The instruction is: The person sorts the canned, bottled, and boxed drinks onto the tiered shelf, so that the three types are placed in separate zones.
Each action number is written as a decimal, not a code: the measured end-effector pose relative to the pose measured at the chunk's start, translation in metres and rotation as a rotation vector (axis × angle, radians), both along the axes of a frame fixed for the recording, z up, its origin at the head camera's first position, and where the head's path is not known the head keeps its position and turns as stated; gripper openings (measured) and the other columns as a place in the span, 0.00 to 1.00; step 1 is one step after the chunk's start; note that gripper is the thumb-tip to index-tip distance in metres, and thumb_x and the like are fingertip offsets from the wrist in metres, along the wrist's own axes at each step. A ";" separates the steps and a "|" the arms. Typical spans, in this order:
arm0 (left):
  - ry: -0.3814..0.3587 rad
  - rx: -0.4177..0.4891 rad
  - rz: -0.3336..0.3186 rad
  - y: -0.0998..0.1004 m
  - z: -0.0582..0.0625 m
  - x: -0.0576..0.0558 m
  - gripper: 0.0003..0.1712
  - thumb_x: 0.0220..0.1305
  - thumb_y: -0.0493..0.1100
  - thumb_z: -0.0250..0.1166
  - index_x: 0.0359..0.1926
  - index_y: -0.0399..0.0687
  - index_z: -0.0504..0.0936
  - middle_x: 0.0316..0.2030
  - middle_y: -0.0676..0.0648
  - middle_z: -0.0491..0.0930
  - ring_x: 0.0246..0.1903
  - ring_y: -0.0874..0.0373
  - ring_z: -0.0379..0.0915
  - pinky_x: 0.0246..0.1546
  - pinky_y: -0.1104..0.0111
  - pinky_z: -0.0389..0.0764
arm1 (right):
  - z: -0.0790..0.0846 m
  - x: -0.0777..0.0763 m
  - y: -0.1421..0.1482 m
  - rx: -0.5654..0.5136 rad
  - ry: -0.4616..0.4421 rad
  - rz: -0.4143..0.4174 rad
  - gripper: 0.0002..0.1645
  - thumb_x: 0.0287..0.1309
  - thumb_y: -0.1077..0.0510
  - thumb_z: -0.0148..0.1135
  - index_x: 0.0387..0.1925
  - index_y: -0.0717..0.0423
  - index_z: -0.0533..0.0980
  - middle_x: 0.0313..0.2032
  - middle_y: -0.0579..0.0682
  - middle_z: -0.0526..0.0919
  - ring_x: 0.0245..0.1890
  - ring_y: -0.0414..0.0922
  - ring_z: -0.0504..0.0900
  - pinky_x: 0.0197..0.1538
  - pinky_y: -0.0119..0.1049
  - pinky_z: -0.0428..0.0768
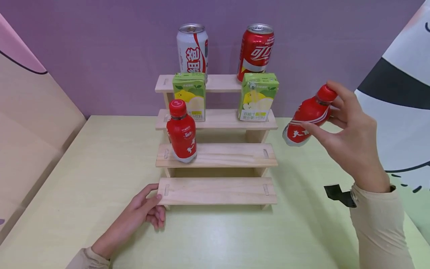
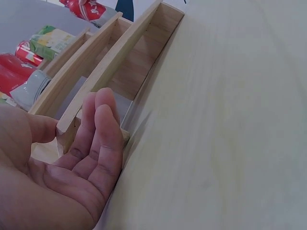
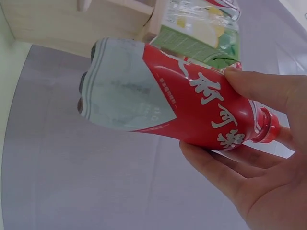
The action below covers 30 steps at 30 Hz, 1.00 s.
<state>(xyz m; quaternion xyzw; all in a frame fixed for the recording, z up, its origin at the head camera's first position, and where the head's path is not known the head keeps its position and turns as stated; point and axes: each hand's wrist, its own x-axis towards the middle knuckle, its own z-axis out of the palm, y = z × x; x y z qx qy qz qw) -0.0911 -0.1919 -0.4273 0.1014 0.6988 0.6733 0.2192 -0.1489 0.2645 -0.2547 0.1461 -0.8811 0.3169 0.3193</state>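
Note:
Tilted in the air right of the stepped wooden shelf [image 1: 218,191], a small red-labelled bottle [image 1: 307,116] is held by my right hand [image 1: 356,134]. In the right wrist view, thumb and fingers pinch the bottle [image 3: 192,100] around its upper half, its base pointing away from the palm. My left hand [image 1: 144,209] grips the left end of the shelf's lowest step, with the thumb at the board's corner in the left wrist view. A matching red bottle [image 1: 183,134] stands upright at the left of the second step from the bottom.
Two green juice cartons, one left [image 1: 196,97] and one right [image 1: 258,97], stand on the third step. On the top step are a white can [image 1: 192,48] and a red can [image 1: 256,52]. A purple backdrop [image 1: 117,56] rises behind the pale table [image 1: 84,160].

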 end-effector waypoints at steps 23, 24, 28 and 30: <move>0.017 -0.001 -0.009 0.000 0.002 0.001 0.25 0.80 0.48 0.48 0.66 0.37 0.55 0.28 0.37 0.80 0.25 0.48 0.81 0.27 0.62 0.84 | 0.001 0.023 -0.038 0.070 0.001 0.164 0.62 0.37 0.75 0.79 0.73 0.44 0.63 0.60 0.53 0.78 0.55 0.22 0.73 0.52 0.15 0.73; 0.018 0.001 -0.010 0.000 0.002 0.001 0.25 0.80 0.48 0.48 0.66 0.37 0.55 0.28 0.37 0.80 0.25 0.48 0.81 0.27 0.61 0.84 | 0.000 0.022 -0.039 0.071 0.001 0.173 0.62 0.37 0.75 0.80 0.73 0.45 0.63 0.60 0.53 0.78 0.55 0.22 0.73 0.52 0.15 0.73; 0.019 0.004 -0.014 0.000 0.002 0.001 0.25 0.80 0.48 0.48 0.66 0.37 0.55 0.28 0.37 0.79 0.25 0.48 0.81 0.27 0.61 0.84 | -0.004 0.021 -0.047 0.068 0.014 0.209 0.61 0.36 0.74 0.80 0.73 0.47 0.63 0.60 0.53 0.78 0.56 0.25 0.75 0.52 0.16 0.73; 0.014 0.003 -0.013 0.000 0.002 0.001 0.26 0.80 0.48 0.48 0.66 0.37 0.55 0.28 0.37 0.79 0.25 0.48 0.81 0.27 0.62 0.84 | -0.006 0.020 -0.050 0.060 0.027 0.226 0.61 0.36 0.74 0.80 0.72 0.49 0.63 0.59 0.53 0.78 0.56 0.31 0.77 0.52 0.17 0.74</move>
